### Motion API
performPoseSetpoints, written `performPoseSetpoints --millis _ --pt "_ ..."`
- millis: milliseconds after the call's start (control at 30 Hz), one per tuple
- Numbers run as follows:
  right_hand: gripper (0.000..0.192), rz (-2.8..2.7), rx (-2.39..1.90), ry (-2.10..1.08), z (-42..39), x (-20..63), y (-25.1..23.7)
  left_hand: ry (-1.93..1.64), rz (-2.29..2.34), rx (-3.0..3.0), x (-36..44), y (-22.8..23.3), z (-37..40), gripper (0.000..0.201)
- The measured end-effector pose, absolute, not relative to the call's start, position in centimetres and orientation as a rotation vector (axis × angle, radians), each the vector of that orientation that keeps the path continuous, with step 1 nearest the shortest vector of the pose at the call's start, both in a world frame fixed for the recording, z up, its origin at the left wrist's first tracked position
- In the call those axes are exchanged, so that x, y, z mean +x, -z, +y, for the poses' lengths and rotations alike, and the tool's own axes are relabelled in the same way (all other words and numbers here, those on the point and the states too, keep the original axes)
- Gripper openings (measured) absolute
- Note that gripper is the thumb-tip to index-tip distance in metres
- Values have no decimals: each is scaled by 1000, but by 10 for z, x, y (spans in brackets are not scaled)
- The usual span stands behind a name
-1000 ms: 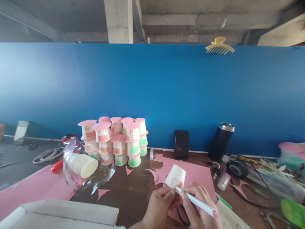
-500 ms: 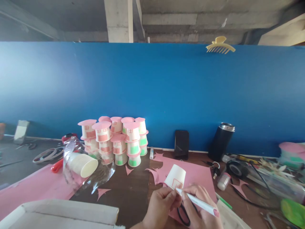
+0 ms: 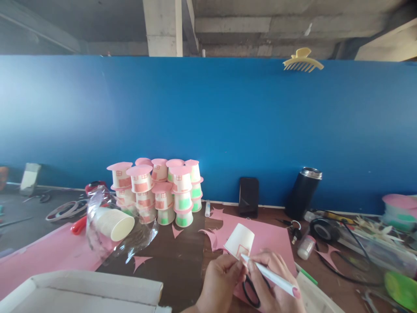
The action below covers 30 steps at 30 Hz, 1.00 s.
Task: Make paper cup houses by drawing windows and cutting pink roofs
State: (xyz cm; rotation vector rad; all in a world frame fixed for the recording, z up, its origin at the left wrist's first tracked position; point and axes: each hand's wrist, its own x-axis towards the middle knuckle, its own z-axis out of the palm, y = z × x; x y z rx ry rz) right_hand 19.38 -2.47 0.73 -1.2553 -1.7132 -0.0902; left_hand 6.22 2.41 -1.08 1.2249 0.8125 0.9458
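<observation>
A white paper cup (image 3: 240, 238) is tilted upside down, its rim pinched by my left hand (image 3: 221, 278). Red outline lines show on its side near the rim. My right hand (image 3: 276, 278) grips a white marker (image 3: 273, 277) with a pinkish-red end, its tip at the cup's drawn lines. Under my hands lies a pink paper sheet (image 3: 270, 234) with cut-out edges. The dark handles of scissors (image 3: 250, 292) show between my hands, partly hidden.
Stacked decorated cups with pink paper tops (image 3: 163, 191) stand at the back left. Nested cups in a plastic sleeve (image 3: 120, 226) lie before them. A white cardboard box (image 3: 97, 278) is at front left. A phone (image 3: 248, 197) and a black flask (image 3: 302, 193) stand by the blue partition (image 3: 224, 113).
The marker tip and my right hand have shifted very slightly at the cup's drawn outline. My left hand keeps its hold on the cup. The view has moved a little.
</observation>
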Motion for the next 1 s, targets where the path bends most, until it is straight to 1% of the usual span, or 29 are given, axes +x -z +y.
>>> performPoseSetpoints --millis 100,233,400,567,867,1000 --pt "9 -1758 -1245 83 -25 194 -9 -944 867 1262 61 8 24 37" --pt "3 -1739 -1252 78 -26 194 -10 -948 873 1311 60 7 23 34" --pt "10 -1759 -1247 37 -27 193 -9 -952 885 1337 59 8 23 32" --pt "3 -1737 -1252 65 -27 195 -7 -965 854 1326 61 12 24 31" --pt "2 -1709 -1282 63 -21 197 2 -971 824 1307 61 14 24 32" --pt "3 -1742 -1272 73 -23 196 -1 -969 822 1325 60 16 24 29"
